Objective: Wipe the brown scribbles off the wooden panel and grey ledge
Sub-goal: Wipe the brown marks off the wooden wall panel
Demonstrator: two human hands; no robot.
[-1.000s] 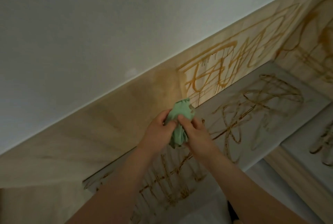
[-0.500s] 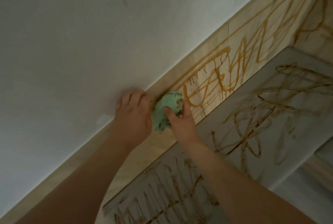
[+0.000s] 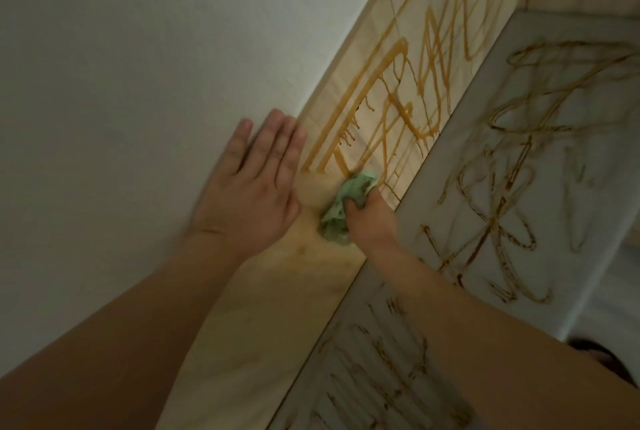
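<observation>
My right hand (image 3: 371, 222) grips a crumpled green cloth (image 3: 343, 203) and presses it against the wooden panel (image 3: 263, 308), at the lower left end of the brown scribbles (image 3: 408, 97). The cloth carries brown stains. My left hand (image 3: 252, 187) lies flat with straight fingers on the white wall (image 3: 156, 66), its fingertips at the panel's top edge. Below the panel runs the grey ledge (image 3: 571, 170), covered with darker brown scribbles (image 3: 502, 215). The panel left of the cloth shows only a faint smear.
The wooden panel continues up to the right, scribbled along its length. More brown marks cover the grey ledge's near part (image 3: 374, 370) beside my right forearm. A dark object (image 3: 602, 360) peeks out at the lower right edge.
My left hand let go of the cloth and spread flat on the wall. My right hand moved the cloth from mid-air onto the panel and down along the scribbles' edge. The view moved closer.
</observation>
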